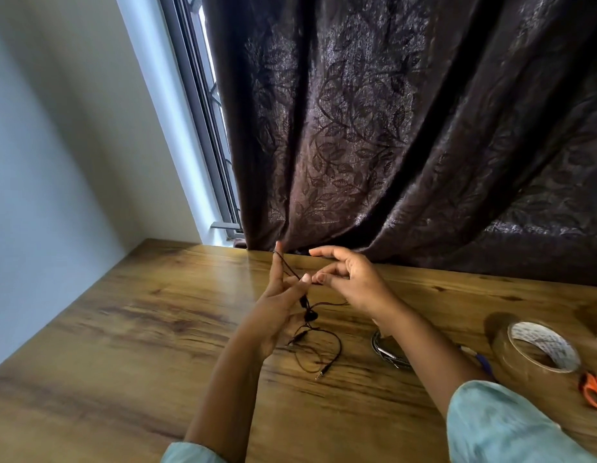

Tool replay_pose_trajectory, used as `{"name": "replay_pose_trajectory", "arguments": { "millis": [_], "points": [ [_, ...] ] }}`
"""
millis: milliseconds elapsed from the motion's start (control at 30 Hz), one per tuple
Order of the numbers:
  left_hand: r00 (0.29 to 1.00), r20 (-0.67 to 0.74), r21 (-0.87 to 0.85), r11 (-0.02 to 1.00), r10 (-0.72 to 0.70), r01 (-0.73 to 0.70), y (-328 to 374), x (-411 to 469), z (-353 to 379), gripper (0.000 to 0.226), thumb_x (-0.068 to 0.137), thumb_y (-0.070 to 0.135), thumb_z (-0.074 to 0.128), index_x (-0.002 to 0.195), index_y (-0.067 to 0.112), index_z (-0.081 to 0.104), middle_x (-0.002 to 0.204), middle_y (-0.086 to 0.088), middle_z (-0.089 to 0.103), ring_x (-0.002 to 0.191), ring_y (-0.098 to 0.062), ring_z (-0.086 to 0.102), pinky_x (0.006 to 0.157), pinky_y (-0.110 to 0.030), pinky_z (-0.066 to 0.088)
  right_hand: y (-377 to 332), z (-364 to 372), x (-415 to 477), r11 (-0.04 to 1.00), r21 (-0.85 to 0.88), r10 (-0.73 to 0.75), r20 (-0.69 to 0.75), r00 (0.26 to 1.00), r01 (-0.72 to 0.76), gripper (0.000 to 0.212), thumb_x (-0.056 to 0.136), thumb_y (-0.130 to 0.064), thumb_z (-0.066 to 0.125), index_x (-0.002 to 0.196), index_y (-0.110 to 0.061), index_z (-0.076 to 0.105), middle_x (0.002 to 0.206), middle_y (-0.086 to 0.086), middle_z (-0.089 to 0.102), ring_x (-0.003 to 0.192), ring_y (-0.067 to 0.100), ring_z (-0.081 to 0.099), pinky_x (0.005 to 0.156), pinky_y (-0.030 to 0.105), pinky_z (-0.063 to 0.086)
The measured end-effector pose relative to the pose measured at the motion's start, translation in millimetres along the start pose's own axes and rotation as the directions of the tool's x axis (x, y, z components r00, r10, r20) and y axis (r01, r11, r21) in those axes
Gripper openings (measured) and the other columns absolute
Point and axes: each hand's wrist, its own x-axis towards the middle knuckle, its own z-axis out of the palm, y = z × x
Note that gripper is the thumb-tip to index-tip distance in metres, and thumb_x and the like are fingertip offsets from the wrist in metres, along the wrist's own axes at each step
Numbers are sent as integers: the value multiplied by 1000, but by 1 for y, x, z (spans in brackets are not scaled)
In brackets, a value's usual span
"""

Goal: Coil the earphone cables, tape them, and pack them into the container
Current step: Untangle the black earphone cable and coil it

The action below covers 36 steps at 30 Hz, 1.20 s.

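Observation:
A thin black earphone cable hangs from my hands above the wooden table; its loose loops and gold plug lie on the wood. My left hand is raised with its fingers upright, and the cable runs from its fingertip down to the thumb, which presses it against a finger. My right hand pinches the cable between thumb and curled finger right beside the left thumb, its forefinger held out straight. A second, coiled silvery cable lies on the table, partly hidden under my right forearm.
A roll of clear tape stands at the right. Orange-handled scissors lie at the right edge. A blue pen-like thing peeks out beside my right arm. A dark curtain hangs behind the table's far edge.

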Motion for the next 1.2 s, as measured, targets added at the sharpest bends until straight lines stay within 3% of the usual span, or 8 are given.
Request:
{"name": "replay_pose_trajectory", "arguments": {
  "millis": [333, 433, 600, 700, 767, 800, 967, 1200],
  "points": [
    [861, -508, -349, 909, 19, -226, 4, 19, -21, 63, 97, -3, 36, 147, 31, 18, 63, -1, 62, 79, -21, 63, 77, -32, 50, 15, -10, -5, 889, -435, 196, 71, 978, -146, 17, 94, -15, 57, 92, -24, 72, 82, -6, 66, 73, 10, 57, 66, 26, 44],
    [842, -529, -488, 849, -101, -204, 5, 21, -39, 50, 98, -1, 30, 142, 22, 31, 68, -2, 45, 58, -15, 48, 55, -26, 48, 24, -16, -7, 922, -228, 332, 49, 942, -313, 27, 101, -15, 41, 87, -23, 62, 71, -1, 46, 56, 8, 37, 52, 24, 32],
    [863, -490, 165, 958, -125, 233, -3, 18, -64, 27, 99, 11, 42, 118, 0, 57, 72, -4, 53, 49, -13, 37, 32, -15, 28, 15, -15, -6, 883, 278, 378, 58, 924, -378, 25, 102, -6, 33, 88, -14, 53, 72, -1, 43, 54, 6, 39, 43, 16, 31],
    [882, -432, 662, 597, -189, 452, -4, 15, -62, 36, 96, 27, 51, 118, -1, 55, 93, -12, 63, 77, -25, 59, 65, -31, 52, 7, -11, -5, 883, 292, 361, 77, 929, -367, 22, 102, -7, 34, 90, -12, 51, 70, -1, 43, 52, 5, 34, 42, 14, 26],
    [896, -435, 862, 246, -86, 443, -5, 13, -53, 49, 95, 41, 48, 127, 4, 50, 119, -13, 59, 108, -28, 55, 86, -32, 43, 3, -10, -5, 881, 309, 340, 111, 934, -358, 18, 102, -9, 35, 95, -10, 51, 71, -2, 45, 48, 2, 32, 40, 12, 24],
    [920, -392, 894, 242, 11, 378, -4, 11, -44, 53, 95, 45, 45, 132, 7, 46, 129, -13, 55, 116, -27, 51, 91, -33, 40, 0, -10, -6, 891, 291, 324, 127, 938, -347, 16, 102, -11, 37, 97, -10, 53, 72, -2, 46, 47, 1, 32, 40, 12, 24],
    [990, 30, 479, 868, 137, -134, 10, 4, 1, 28, 95, 31, 50, 121, 23, 56, 114, -1, 64, 104, -14, 60, 74, -15, 46, -12, -8, -7, 969, 22, 240, 121, 963, -244, 15, 98, -22, 50, 98, -20, 65, 77, -8, 58, 53, 0, 41, 47, 14, 33],
    [985, -58, 264, 954, 164, -143, 3, 14, -3, 20, 97, 16, 47, 86, 6, 61, 58, 6, 49, 49, -7, 45, 51, -22, 44, -17, -17, -8, 988, -118, 107, 81, 991, -97, 11, 93, -21, 58, 94, -21, 69, 69, -8, 60, 48, -3, 44, 49, 13, 35]
  ]
}}
